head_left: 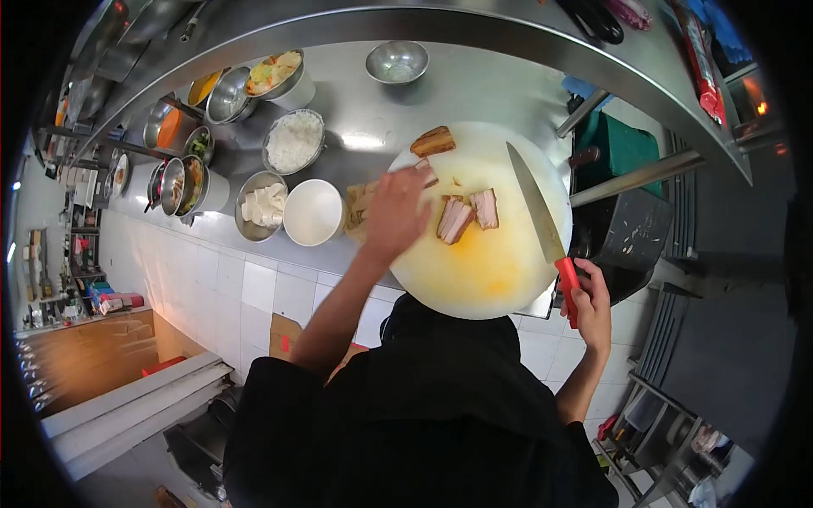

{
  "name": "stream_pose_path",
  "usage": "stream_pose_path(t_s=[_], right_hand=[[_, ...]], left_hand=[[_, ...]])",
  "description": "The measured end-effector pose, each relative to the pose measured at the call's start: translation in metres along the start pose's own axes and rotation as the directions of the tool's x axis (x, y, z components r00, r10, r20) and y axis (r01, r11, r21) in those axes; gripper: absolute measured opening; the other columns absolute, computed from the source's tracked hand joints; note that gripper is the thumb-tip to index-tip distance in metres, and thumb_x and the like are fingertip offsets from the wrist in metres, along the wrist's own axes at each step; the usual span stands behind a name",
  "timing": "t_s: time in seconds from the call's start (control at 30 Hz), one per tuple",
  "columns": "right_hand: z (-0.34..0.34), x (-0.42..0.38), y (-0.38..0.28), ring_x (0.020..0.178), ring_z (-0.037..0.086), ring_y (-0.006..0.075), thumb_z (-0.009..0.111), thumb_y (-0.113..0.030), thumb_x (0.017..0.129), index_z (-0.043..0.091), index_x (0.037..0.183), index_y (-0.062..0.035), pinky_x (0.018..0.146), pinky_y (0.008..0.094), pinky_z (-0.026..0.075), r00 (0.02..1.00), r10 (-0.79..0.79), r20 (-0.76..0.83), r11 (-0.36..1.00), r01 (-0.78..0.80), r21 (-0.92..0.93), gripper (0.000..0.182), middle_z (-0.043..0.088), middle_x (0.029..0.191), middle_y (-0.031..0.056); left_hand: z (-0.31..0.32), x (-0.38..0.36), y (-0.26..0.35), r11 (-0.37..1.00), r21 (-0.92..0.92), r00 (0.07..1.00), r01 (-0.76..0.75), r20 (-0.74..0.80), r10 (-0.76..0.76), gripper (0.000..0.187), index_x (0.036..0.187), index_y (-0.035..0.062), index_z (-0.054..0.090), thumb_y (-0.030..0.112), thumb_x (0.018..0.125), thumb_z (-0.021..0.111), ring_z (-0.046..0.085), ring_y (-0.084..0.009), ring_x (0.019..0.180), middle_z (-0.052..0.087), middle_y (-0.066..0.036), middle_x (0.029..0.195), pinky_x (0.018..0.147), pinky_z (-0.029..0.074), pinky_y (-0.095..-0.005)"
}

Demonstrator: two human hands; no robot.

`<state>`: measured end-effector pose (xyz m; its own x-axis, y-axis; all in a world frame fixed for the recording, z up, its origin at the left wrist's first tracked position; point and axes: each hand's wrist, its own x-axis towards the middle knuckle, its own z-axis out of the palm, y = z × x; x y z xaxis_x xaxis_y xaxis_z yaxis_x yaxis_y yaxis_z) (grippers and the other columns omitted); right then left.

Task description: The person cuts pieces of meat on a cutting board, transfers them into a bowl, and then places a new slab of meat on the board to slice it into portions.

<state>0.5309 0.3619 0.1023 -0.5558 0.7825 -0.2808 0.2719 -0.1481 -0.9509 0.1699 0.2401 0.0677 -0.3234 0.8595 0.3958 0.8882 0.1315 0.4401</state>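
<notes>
My right hand (590, 298) is closed round the red handle of a large knife (537, 203), whose blade rests over the right part of the round white cutting board (508, 292). At the board's left edge, my left hand (396, 213) reaches over a piece of meat, its fingers partly blurred; whether it grips the piece is hidden. Sliced meat (456, 219) and another slice (485, 209) lie mid-board. A browned chunk (433, 141) sits near the back edge. Left of my left hand is a crumpled tan item (356, 209), partly covered.
Beside the board stand a white bowl (314, 212), a metal bowl of white cubes (263, 206) and a bowl of white shreds (294, 141). A metal bowl (397, 63) is at the back. A steel shelf (474, 30) overhangs the counter; its post (639, 178) is right of the board.
</notes>
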Motion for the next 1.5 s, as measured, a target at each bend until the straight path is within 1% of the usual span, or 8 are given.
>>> stream_pose_path(t_s=[0.17,0.27,0.43,0.57,0.63,0.8,1.07,1.5], right_hand=[[0.0,0.001,0.004,0.06,0.057,0.0117,0.05,-0.004,0.091,0.047,0.14,-0.0029,0.051,0.0257,0.045,0.999,0.042,0.019,0.998,-0.041,-0.043,0.049,0.065,0.092,0.0112],[0.004,0.004,0.0,0.057,0.056,0.0108,0.056,-0.006,0.094,0.047,0.139,-0.003,0.049,0.0259,0.044,0.996,0.084,0.023,0.994,-0.082,-0.069,0.046,0.064,0.088,0.0093],[0.014,-0.002,-0.012,0.051,0.054,0.011,0.062,-0.005,0.095,0.046,0.139,-0.0019,0.047,0.0279,0.045,0.964,0.256,0.073,0.954,-0.24,-0.178,0.047,0.062,0.079,0.0083],[0.01,-0.014,-0.012,0.05,0.054,0.0116,0.061,-0.001,0.093,0.047,0.135,-0.0015,0.045,0.0281,0.045,0.957,0.287,0.048,0.935,-0.27,-0.231,0.044,0.061,0.078,0.0084],[0.008,-0.023,-0.01,0.051,0.054,0.0118,0.06,-0.001,0.093,0.048,0.133,-0.0013,0.045,0.0281,0.046,0.959,0.281,0.032,0.939,-0.268,-0.217,0.042,0.06,0.079,0.0083],[-0.014,-0.034,0.003,0.057,0.06,0.0137,0.059,0.004,0.091,0.046,0.12,-0.0007,0.049,0.0287,0.051,0.97,0.226,0.088,0.959,-0.206,-0.193,0.031,0.059,0.088,0.0085],[-0.052,-0.011,0.016,0.059,0.064,0.0159,0.06,0.005,0.083,0.049,0.109,-0.002,0.049,0.0304,0.051,0.962,0.147,0.231,0.965,-0.088,-0.248,0.03,0.063,0.083,0.0093],[-0.01,-0.026,0.009,0.055,0.059,0.0135,0.06,0.005,0.084,0.053,0.113,-0.0006,0.051,0.0302,0.049,0.988,0.111,0.103,0.976,-0.089,-0.199,0.03,0.06,0.078,0.0061]], left_hand=[[0.021,-0.014,0.055,0.933,-0.189,0.935,0.305,0.248,-0.255,0.074,0.142,0.0042,0.044,0.014,0.077,0.077,0.056,-0.043,0.109,0.058,-0.023,0.118,0.097,0.046,-0.05],[0.022,-0.017,0.027,0.984,-0.095,0.988,0.152,-0.008,-0.153,0.073,0.143,0.0049,0.043,0.011,0.077,0.075,0.056,-0.0442,0.106,0.059,-0.023,0.116,0.095,0.047,-0.0505],[-0.02,-0.025,0.0,0.979,0.2,0.996,0.04,0.074,-0.056,0.071,0.139,0.0097,0.048,0.013,0.073,0.076,0.054,-0.0386,0.108,0.057,-0.014,0.123,0.095,0.045,-0.0472],[-0.01,-0.02,0.038,0.993,0.116,0.998,-0.021,0.06,0.015,0.068,0.138,0.0066,0.048,0.02,0.078,0.077,0.054,-0.0395,0.106,0.056,-0.017,0.122,0.094,0.045,-0.0478],[0.016,-0.013,0.061,0.989,-0.121,0.991,0.086,0.109,-0.073,0.068,0.135,0.0022,0.047,0.031,0.082,0.078,0.055,-0.0402,0.104,0.055,-0.02,0.118,0.093,0.046,-0.0493],[0.066,0.016,0.093,0.955,-0.04,0.93,0.295,0.243,-0.277,0.072,0.133,-0.0002,0.044,0.037,0.082,0.079,0.056,-0.0421,0.099,0.054,-0.023,0.114,0.091,0.048,-0.0497],[0.06,-0.027,0.073,0.946,-0.284,0.974,-0.158,0.115,0.197,0.038,0.123,0.0098,0.066,0.017,0.086,0.073,0.06,-0.0299,0.109,0.065,-0.009,0.125,0.097,0.049,-0.0411],[0.061,-0.035,0.068,0.938,-0.296,0.967,-0.178,0.126,0.223,0.036,0.121,0.0061,0.069,0.016,0.086,0.072,0.058,-0.0274,0.11,0.063,-0.008,0.132,0.097,0.05,-0.037]])
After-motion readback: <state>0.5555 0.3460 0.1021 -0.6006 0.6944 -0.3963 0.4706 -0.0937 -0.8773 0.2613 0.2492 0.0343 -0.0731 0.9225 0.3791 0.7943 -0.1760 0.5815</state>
